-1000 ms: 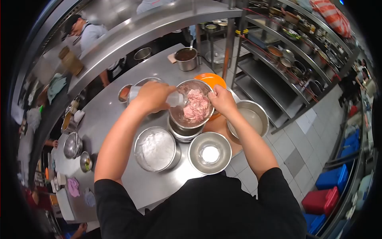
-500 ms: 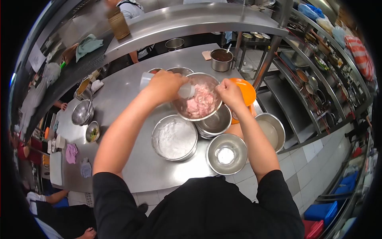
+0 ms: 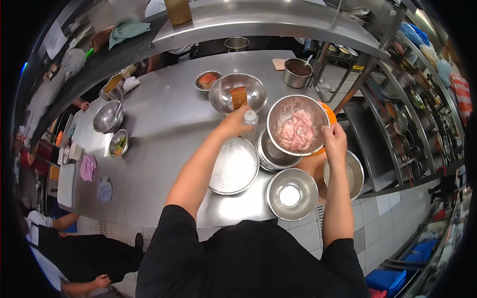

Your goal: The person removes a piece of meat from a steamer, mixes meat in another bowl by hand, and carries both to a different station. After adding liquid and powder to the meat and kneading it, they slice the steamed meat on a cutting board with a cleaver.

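Observation:
My left hand (image 3: 235, 124) is closed around a clear plastic bottle (image 3: 251, 122) with a whitish top. Just beyond its knuckles, a brown rectangular piece (image 3: 239, 97) shows against a large steel bowl (image 3: 218, 94). My right hand (image 3: 335, 140) grips the right rim of a steel mixing bowl (image 3: 275, 110), raised and tilted toward me. Pink raw minced meat (image 3: 297, 130) lies inside it. Below my left forearm stands a round pan of white powder (image 3: 233, 166). Stacked steel bowls (image 3: 272, 158) are partly hidden under the held bowl, beside an orange plate (image 3: 329, 113).
An empty steel bowl (image 3: 290, 207) stands near the front edge, with a pot of pale liquid (image 3: 356, 173) to its right. Farther back are a small bowl of orange-pink pieces (image 3: 208, 79) and a pot of dark sauce (image 3: 297, 75). An overhead steel shelf (image 3: 268, 20) crosses behind.
My left hand has drawn the bottle away from over the meat and turned it. The meat bowl has moved right, held by my right hand. The view has shifted, uncovering the large bowl behind.

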Motion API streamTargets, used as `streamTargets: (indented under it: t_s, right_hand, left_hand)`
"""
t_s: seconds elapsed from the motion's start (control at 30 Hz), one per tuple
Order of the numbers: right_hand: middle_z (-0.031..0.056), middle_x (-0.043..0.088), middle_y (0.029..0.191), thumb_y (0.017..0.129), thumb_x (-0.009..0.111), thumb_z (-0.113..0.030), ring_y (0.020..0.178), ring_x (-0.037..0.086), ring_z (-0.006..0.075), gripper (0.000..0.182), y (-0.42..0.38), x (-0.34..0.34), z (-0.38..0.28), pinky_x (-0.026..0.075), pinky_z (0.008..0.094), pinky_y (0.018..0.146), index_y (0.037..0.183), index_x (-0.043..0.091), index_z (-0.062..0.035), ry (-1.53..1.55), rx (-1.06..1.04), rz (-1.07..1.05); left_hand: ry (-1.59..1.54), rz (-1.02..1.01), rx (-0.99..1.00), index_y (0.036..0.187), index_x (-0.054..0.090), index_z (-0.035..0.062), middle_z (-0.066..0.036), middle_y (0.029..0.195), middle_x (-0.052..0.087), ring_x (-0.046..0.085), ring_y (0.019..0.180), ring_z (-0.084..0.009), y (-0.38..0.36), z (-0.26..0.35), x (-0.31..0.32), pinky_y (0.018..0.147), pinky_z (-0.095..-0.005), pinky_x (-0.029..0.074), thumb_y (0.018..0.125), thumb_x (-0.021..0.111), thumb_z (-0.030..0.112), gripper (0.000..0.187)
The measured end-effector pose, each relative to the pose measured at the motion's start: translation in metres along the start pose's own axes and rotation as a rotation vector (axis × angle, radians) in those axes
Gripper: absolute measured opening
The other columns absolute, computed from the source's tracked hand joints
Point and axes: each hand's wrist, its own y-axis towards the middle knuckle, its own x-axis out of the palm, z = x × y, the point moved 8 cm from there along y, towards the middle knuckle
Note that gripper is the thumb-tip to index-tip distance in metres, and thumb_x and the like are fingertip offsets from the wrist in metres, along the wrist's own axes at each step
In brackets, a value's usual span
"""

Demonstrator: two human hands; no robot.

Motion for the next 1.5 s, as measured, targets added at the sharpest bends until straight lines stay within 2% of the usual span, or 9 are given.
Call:
streamTargets:
  t_s: [0.17, 0.4, 0.5, 0.6, 0.67, 0.77, 1.03, 1.17, 1.5]
  right_hand:
    - [0.0031, 0.051, 0.064, 0.086, 0.067, -0.024, 0.062, 0.048, 0.0117, 0.031, -0.021, 0.03, -0.005, 0.039, 0.0307, 0.057, 0.069, 0.049, -0.0047, 0.2, -0.043, -0.165]
    - [0.0, 0.048, 0.065, 0.092, 0.066, -0.03, 0.063, 0.043, 0.0111, 0.034, -0.085, 0.14, -0.113, 0.041, 0.0309, 0.058, 0.075, 0.05, -0.0048, 0.395, -0.178, -0.534]
    - [0.0044, 0.061, 0.076, 0.099, 0.057, -0.04, 0.075, 0.063, 0.0114, 0.038, -0.13, 0.208, -0.135, 0.053, 0.0308, 0.064, 0.092, 0.062, -0.003, 0.582, 0.034, -0.978]
    - [0.0104, 0.069, 0.091, 0.098, 0.058, -0.037, 0.087, 0.068, 0.0203, 0.034, -0.164, 0.262, -0.118, 0.056, 0.0359, 0.078, 0.109, 0.066, -0.0055, 0.279, -0.024, -1.154]
    - [0.0161, 0.07, 0.107, 0.094, 0.061, -0.033, 0.1, 0.066, 0.0308, 0.037, -0.191, 0.306, -0.09, 0.051, 0.041, 0.09, 0.122, 0.065, -0.0092, -0.37, -0.599, -1.166]
    - [0.0193, 0.067, 0.113, 0.089, 0.065, -0.03, 0.11, 0.062, 0.0364, 0.04, -0.225, 0.316, -0.075, 0.046, 0.044, 0.098, 0.123, 0.065, -0.0098, -0.691, -0.527, -1.443]
    - [0.0102, 0.07, 0.096, 0.074, 0.075, -0.014, 0.084, 0.068, 0.0221, 0.035, -0.214, 0.327, -0.014, 0.055, 0.0327, 0.058, 0.108, 0.071, -0.0096, -0.559, 0.183, -1.48]
    - [0.0072, 0.069, 0.094, 0.076, 0.078, -0.016, 0.086, 0.067, 0.017, 0.033, -0.166, 0.313, -0.065, 0.057, 0.0329, 0.061, 0.107, 0.07, -0.0088, -0.188, 0.29, -1.183]
    - [0.0246, 0.043, 0.144, 0.07, 0.081, -0.027, 0.129, 0.048, 0.0391, 0.088, -0.25, 0.41, -0.219, 0.042, 0.0411, 0.106, 0.147, 0.04, -0.0146, -0.572, -0.626, -1.053]
  left_hand:
    - [-0.062, 0.136, -0.024, 0.136, 0.05, 0.0027, -0.015, 0.126, 0.062, 0.06, 0.117, -0.0256, -0.03, 0.012, -0.025, 0.098, -0.0362, 0.047, 0.087, 0.071, 0.021, 0.056]
    - [-1.305, 0.368, -0.342, 0.133, 0.051, 0.0005, -0.014, 0.125, 0.062, 0.063, 0.112, -0.0239, -0.19, 0.032, -0.054, 0.098, -0.0393, 0.052, 0.098, 0.057, 0.033, 0.049]
    - [-1.308, 0.571, -0.346, 0.129, 0.052, -0.0027, -0.015, 0.121, 0.062, 0.064, 0.108, -0.0243, -0.261, -0.003, -0.091, 0.094, -0.0379, 0.053, 0.095, 0.059, 0.026, 0.045]
    - [-1.273, 0.748, -0.401, 0.127, 0.053, -0.004, -0.014, 0.118, 0.063, 0.065, 0.105, -0.0246, -0.329, -0.05, -0.116, 0.092, -0.0378, 0.054, 0.093, 0.059, 0.023, 0.043]
    - [-1.221, 0.922, -0.457, 0.125, 0.054, -0.0054, -0.014, 0.117, 0.063, 0.064, 0.105, -0.0241, -0.371, -0.078, -0.137, 0.091, -0.038, 0.053, 0.093, 0.06, 0.021, 0.042]
    - [-1.221, 0.942, -0.498, 0.12, 0.055, -0.0052, -0.013, 0.116, 0.063, 0.063, 0.107, -0.0236, -0.403, -0.122, -0.154, 0.092, -0.0382, 0.053, 0.093, 0.059, 0.019, 0.037]
    - [-1.249, 0.688, -0.543, 0.117, 0.057, -0.0034, -0.012, 0.112, 0.064, 0.063, 0.105, -0.022, -0.365, -0.2, -0.147, 0.093, -0.0371, 0.052, 0.093, 0.059, 0.022, 0.035]
    - [-1.197, 0.591, -0.447, 0.131, 0.049, -0.0024, -0.015, 0.123, 0.06, 0.06, 0.112, -0.0239, -0.326, -0.208, -0.133, 0.097, -0.0369, 0.049, 0.093, 0.055, 0.018, 0.044]
    - [-1.094, 0.6, -0.255, 0.143, 0.041, -0.001, -0.016, 0.133, 0.056, 0.055, 0.121, -0.0221, -0.285, -0.177, -0.144, 0.103, -0.0339, 0.043, 0.099, 0.047, 0.015, 0.047]
